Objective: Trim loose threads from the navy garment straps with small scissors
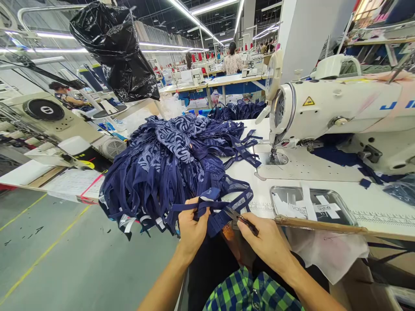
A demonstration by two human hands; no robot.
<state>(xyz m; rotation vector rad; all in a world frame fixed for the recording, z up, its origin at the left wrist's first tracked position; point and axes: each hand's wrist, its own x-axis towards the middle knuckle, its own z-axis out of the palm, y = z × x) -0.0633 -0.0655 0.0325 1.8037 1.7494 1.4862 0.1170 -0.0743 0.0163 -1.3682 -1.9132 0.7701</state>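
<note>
My left hand is closed on a navy blue strap that runs out of a large heap of navy garments on the white table. My right hand is closed on a small dark thread snipper, whose tip sits against the strap close to my left fingers. Both hands are at the near table edge, in front of the heap. My checked green and blue shirt shows at the bottom.
A white sewing machine stands at the right with its needle plate behind my hands. A metal tray holds paper labels. A black plastic bag hangs at upper left. Other people work at distant tables.
</note>
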